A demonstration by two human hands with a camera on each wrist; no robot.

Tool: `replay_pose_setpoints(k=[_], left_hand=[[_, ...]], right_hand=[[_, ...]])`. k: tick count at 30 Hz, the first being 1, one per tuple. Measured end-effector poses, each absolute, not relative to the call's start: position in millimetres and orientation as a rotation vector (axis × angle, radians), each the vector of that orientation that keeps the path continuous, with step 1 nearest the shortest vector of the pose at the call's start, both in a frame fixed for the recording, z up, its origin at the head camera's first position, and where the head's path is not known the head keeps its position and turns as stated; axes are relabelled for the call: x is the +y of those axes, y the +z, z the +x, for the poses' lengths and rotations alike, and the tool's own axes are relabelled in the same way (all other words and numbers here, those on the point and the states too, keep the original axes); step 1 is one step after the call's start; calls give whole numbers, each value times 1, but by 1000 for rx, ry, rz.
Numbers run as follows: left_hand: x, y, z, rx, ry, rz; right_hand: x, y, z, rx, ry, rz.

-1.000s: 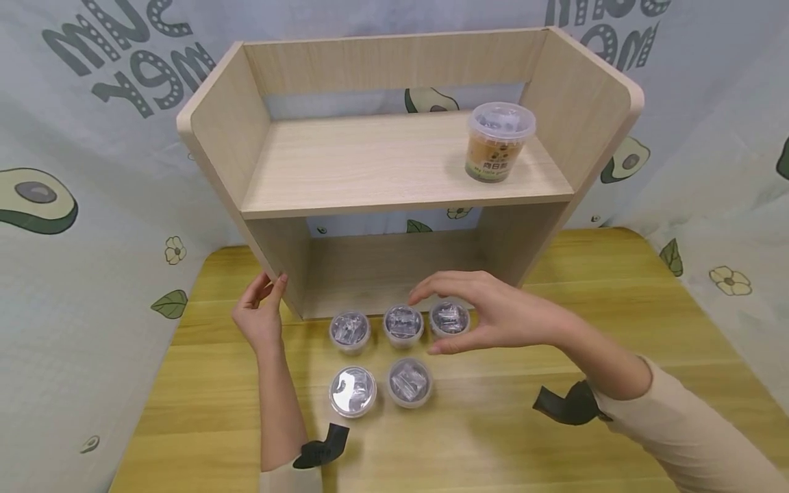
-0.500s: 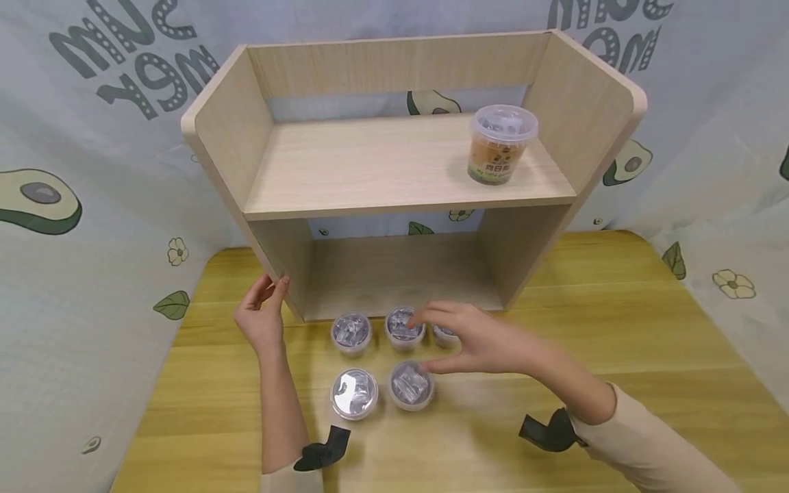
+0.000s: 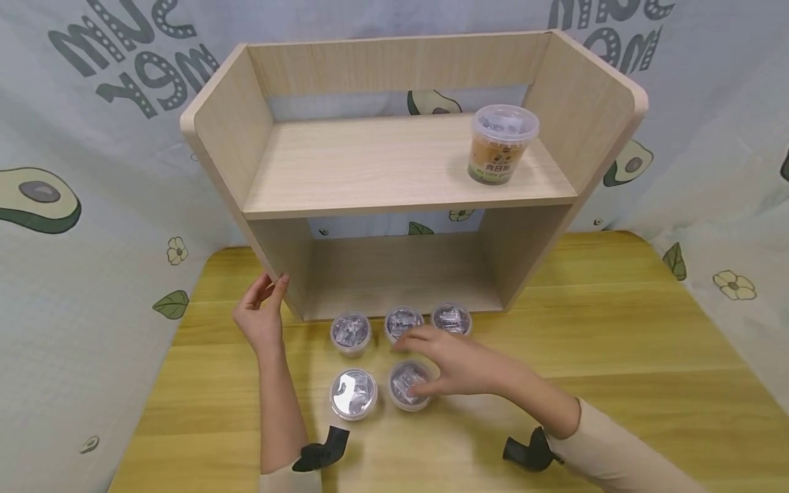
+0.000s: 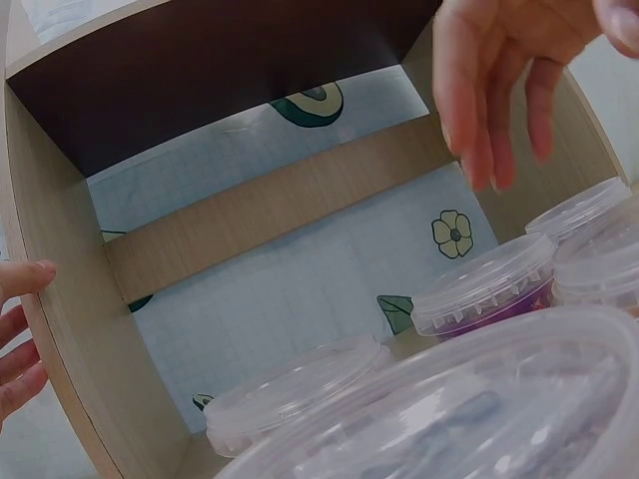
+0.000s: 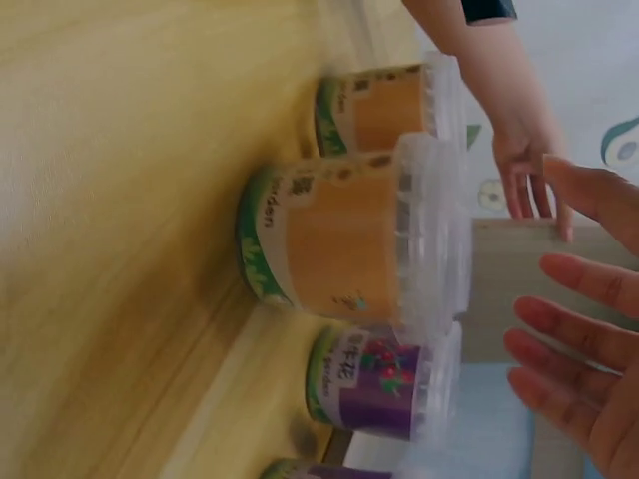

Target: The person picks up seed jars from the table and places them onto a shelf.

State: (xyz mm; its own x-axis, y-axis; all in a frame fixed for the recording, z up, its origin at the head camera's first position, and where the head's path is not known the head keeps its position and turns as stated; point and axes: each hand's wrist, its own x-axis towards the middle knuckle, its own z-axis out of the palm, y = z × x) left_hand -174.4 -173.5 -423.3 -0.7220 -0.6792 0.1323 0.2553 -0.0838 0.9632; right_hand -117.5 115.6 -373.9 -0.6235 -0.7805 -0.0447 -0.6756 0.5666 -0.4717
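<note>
My left hand pinches the front edge of the left side panel of a pale wooden shelf unit, low down. Its fingers lie around that panel edge in the left wrist view. The right hand hovers over the front right lidded plastic cup, thumb and fingers spread and nothing in them. In the right wrist view this cup has an orange label, and the fingers stand apart from its clear lid. Beside it stands the front left cup.
Three more lidded cups stand in a row by the shelf's foot: left, middle and right. One purple-labelled cup shows in the right wrist view. Another cup sits on the upper shelf, at the right.
My right hand has moved from the back right cup toward the front and left, over the front right cup. The left hand keeps its hold on the shelf panel.
</note>
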Motion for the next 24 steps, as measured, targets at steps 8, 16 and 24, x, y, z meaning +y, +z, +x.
replay_pose_setpoints(k=[8, 16, 24], left_hand=[[-173, -421, -173, -1538, -1882, 467], [-173, -420, -173, -1537, -1873, 468], [-174, -421, -172, -1557, -1869, 482]], right_hand=[[107, -391, -115, 2584, -495, -1258], [105, -397, -114, 2587, -457, -1241], [104, -399, -111, 2574, -461, -1219]])
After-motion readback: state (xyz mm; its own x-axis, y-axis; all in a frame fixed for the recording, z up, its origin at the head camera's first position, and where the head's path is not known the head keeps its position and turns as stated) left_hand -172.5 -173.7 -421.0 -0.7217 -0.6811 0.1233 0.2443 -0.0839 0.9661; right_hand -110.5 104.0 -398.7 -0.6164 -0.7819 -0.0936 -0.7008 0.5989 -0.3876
